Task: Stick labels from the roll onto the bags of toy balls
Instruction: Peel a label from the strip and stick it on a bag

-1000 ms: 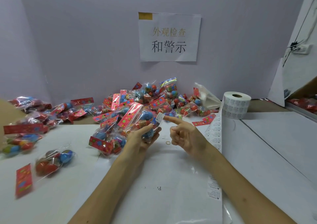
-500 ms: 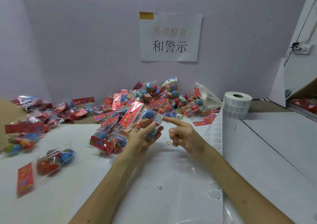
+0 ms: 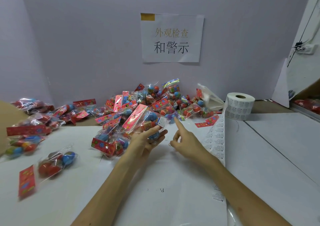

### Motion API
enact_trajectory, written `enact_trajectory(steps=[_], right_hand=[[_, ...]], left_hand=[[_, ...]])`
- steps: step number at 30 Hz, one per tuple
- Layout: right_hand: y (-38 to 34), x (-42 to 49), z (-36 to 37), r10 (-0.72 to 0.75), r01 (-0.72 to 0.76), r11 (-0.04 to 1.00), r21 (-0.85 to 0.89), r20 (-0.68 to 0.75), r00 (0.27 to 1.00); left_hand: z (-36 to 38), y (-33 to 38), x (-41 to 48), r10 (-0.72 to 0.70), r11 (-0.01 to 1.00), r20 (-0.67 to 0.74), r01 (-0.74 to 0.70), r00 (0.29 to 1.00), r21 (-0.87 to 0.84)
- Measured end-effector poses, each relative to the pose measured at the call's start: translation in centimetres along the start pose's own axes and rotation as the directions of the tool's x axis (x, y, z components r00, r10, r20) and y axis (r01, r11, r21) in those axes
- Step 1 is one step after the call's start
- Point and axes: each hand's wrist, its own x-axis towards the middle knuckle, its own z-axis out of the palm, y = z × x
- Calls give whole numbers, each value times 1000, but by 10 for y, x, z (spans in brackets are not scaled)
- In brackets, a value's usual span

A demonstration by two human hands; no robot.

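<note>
My left hand (image 3: 147,139) holds a clear bag of toy balls (image 3: 143,118) with a pink header card, raised just above the white table sheet (image 3: 155,182). A small white label (image 3: 161,121) sits on the bag's right end. My right hand (image 3: 185,142) is just right of it, index finger straight and pointing up, the other fingers curled, holding nothing; its fingertip is a little apart from the label. The label roll (image 3: 240,108) stands at the right, and its strip of labels (image 3: 216,139) trails toward me.
A big pile of bags (image 3: 155,101) lies against the back wall. More bags (image 3: 31,128) are spread at the left, and one bag (image 3: 55,163) lies front left. A small ring-like band (image 3: 169,144) lies by my right thumb. A paper sign (image 3: 171,38) hangs on the wall.
My right index finger was touching the label on the bag; it has drawn back to the right. My left hand still holds the same bag, nearly unmoved.
</note>
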Motion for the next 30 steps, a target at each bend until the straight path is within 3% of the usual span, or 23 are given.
enact_trajectory(steps=[4, 8, 10, 16, 23, 30], right_hand=[[0, 7, -10, 85, -46, 970, 239, -156, 984], [-11, 3, -16, 70, -29, 820, 572, -50, 996], [-14, 0, -15, 51, -31, 819, 573, -18, 999], [-12, 0, -9, 48, 18, 879, 476, -126, 991], [-13, 2, -15, 77, -1, 816, 579, -106, 991], [-10, 2, -12, 0, 52, 869, 491, -105, 994]], left_hand=[[0, -1, 1, -7, 1000, 43, 7, 999, 5], [-1, 1, 0, 9, 999, 30, -10, 999, 35], [-1, 2, -1, 10, 998, 41, -12, 999, 62], [2, 0, -4, 13, 983, 113, -34, 994, 183], [3, -1, -3, -12, 980, 110, -10, 994, 201], [0, -2, 1, -11, 979, 102, -10, 995, 202]])
